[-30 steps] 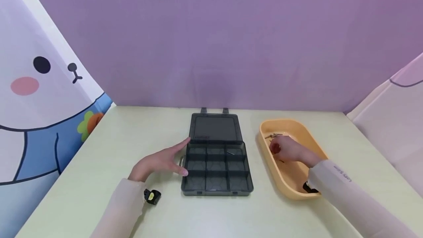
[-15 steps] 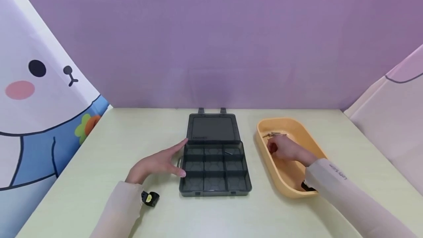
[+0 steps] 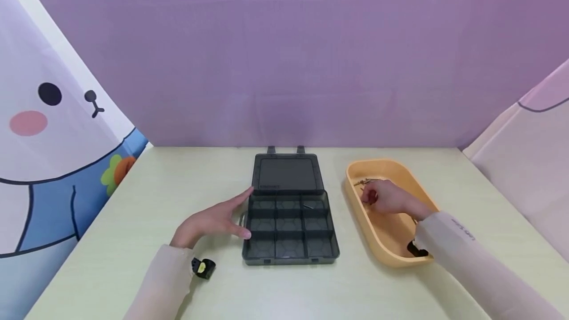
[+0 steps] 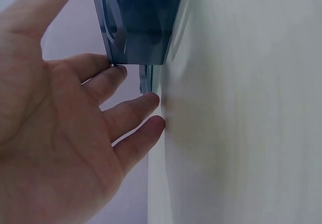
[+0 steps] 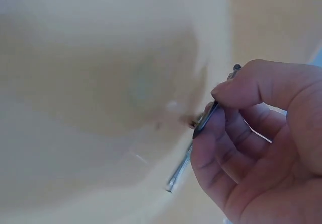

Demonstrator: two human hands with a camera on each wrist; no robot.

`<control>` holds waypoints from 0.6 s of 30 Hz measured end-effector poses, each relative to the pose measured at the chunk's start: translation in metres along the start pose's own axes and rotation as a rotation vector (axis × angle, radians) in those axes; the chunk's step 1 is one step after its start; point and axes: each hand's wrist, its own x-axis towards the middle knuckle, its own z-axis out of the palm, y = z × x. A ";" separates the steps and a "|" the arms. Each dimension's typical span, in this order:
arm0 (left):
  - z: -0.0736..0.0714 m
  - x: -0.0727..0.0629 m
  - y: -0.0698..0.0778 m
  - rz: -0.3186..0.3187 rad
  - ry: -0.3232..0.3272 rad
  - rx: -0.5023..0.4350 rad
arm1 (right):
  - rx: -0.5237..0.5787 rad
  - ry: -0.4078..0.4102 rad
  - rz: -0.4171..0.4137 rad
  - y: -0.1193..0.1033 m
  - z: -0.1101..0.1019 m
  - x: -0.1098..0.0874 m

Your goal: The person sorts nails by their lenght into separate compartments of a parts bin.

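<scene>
the fingers of the right hand (image 5: 266, 128) pinch a slim dark nail (image 5: 205, 122) inside the smooth orange tray (image 3: 386, 260); it looks like stiff metal, likely light, slick and hardly fragile, best held around the middle; the left hand (image 3: 213, 220) has its fingers spread at the side of a hard, see-through grey box (image 3: 289, 260)

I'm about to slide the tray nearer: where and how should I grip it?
Probably pinch the left rim of the tray, coming from the box's side: it stands raised, with a gap beside it, while the right sleeve overhangs the opposite side.
</scene>
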 end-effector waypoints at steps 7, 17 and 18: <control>0.001 0.002 0.001 -0.021 0.000 -0.026 | 0.032 -0.027 0.011 -0.005 -0.018 -0.006; 0.001 0.003 0.000 -0.020 0.000 -0.008 | -0.016 -0.029 -0.001 -0.021 -0.043 -0.007; 0.000 0.002 0.000 -0.020 0.004 -0.006 | -0.016 -0.031 -0.002 -0.022 -0.044 -0.007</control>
